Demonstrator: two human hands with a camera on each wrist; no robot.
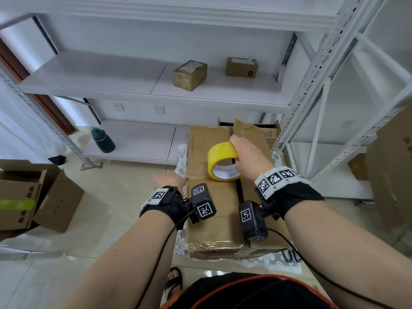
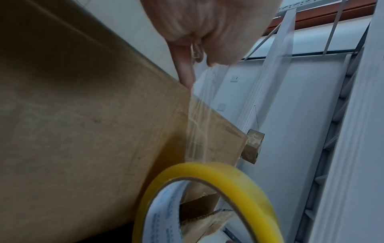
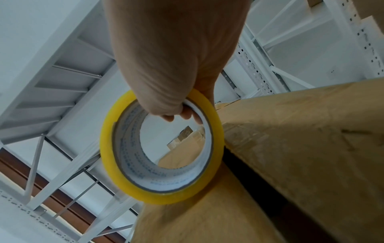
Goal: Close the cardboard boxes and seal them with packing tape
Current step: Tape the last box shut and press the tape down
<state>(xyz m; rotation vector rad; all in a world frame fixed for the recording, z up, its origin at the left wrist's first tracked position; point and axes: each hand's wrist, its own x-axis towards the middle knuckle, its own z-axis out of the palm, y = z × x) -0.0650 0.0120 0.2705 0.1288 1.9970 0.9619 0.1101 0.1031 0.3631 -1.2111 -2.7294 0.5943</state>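
Note:
A large cardboard box lies in front of me with its top flaps down and a dark gap between them. My right hand grips a yellow roll of packing tape above the box top, fingers hooked through its core. My left hand is at the box's left edge. In the left wrist view its index finger touches the edge while thumb and fingers pinch the end of a clear tape strip that runs across the box to the roll.
White metal shelving stands behind, carrying two small sealed boxes and a dark green bottle. An open box sits just behind mine. More open cartons lie on the floor at left, and cardboard leans at right.

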